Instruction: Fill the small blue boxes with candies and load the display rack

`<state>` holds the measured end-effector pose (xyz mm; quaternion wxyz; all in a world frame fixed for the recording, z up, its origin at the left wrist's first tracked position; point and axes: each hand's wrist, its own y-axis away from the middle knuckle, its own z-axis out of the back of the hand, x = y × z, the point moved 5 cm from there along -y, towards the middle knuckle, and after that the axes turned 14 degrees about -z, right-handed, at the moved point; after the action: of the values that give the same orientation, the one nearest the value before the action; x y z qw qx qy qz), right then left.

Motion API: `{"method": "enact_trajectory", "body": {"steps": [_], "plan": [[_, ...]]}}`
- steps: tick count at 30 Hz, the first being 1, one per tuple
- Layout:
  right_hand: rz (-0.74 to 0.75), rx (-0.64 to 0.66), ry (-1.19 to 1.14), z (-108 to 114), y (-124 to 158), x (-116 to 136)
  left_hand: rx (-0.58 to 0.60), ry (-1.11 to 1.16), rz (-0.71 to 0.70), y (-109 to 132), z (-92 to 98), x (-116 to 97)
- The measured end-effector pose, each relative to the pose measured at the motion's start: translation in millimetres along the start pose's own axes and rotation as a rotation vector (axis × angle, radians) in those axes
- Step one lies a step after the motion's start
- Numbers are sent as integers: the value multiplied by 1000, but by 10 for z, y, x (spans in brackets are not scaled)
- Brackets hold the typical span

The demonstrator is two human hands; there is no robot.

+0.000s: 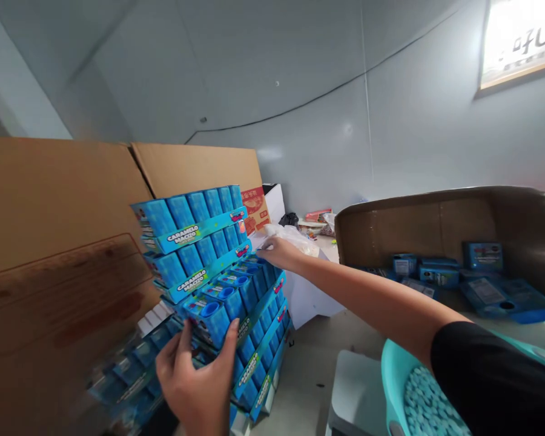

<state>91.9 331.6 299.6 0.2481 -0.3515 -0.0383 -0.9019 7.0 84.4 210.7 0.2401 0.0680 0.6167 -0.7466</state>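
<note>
A tall stack of blue display trays [249, 324] filled with small blue candy boxes leans in front of me, with "CARAMELO MACIZO" on the tray fronts. One tray in the stack [229, 293] juts out to the right, and round holes show in the tops of its boxes. My left hand [197, 381] grips this tray's near end, with thumb and fingers on either side of the corner. At the far end, my right hand [279, 251] has its fingers bent onto the same tray; its fingertips are partly hidden. Two more filled trays [191, 233] sit higher, behind it.
Large cardboard boxes [49, 212] stand at the left. An open carton [436, 212] at the right holds several blue boxes and packs. Below it, a turquoise tub [393, 375] contains many small light-blue pieces, beside a grey stool [356, 387]. White plastic bags [300, 239] lie behind my right hand.
</note>
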Motion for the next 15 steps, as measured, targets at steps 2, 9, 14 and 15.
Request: {"method": "enact_trajectory", "body": {"steps": [2, 9, 14, 15], "plan": [[11, -9, -14, -27, -19, -18, -9, 26, 39, 30, -60, 41], [-16, -32, -126, -160, -105, -45, -70, -136, -78, 43, -212, 76], [-7, 0, -234, -194, -98, -121, -46, -82, -117, 152, -211, 232], [-12, 6, -254, -158, -59, -172, -65, -78, -108, 246, -140, 293]]}}
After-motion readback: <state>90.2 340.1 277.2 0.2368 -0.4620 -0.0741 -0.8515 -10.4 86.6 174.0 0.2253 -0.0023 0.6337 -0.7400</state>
